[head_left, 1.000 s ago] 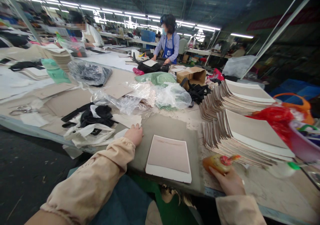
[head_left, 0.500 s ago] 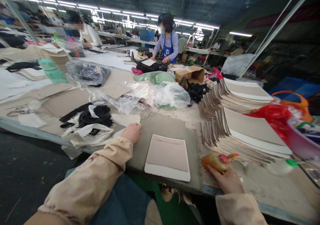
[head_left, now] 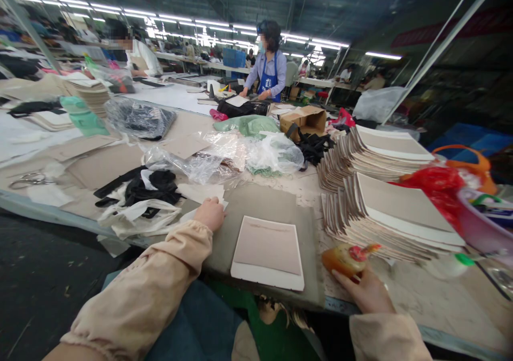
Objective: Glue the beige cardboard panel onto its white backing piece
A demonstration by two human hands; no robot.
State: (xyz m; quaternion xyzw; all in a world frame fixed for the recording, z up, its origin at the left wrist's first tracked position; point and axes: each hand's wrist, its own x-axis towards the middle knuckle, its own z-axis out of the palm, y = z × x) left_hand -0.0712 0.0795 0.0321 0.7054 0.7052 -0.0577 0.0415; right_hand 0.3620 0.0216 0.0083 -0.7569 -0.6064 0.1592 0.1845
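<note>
My left hand [head_left: 210, 214] is closed with its fingers bent down over a thin white sheet [head_left: 202, 192], whose edge shows past the fingertips. In my right hand [head_left: 369, 291] lies a squeeze bottle [head_left: 343, 260] of amber liquid, tilted on its side, with a red and orange nozzle that points right. Between the hands, a beige panel [head_left: 267, 246] with a white lower margin rests flat on a grey-green mat [head_left: 256, 198]. A thin line of something runs along the panel's upper edge.
Two stacks of beige and white panels [head_left: 404, 203] fan out at right, near a purple basin [head_left: 481, 227] and a green-capped bottle [head_left: 449, 267]. Black and white straps [head_left: 150, 190], scissors [head_left: 30, 180] and plastic bags [head_left: 272, 153] lie about. A co-worker [head_left: 266, 67] stands across the table.
A white edge now shows to the right of my left fingertips. My right hand still holds the bottle in nearly the same spot.
</note>
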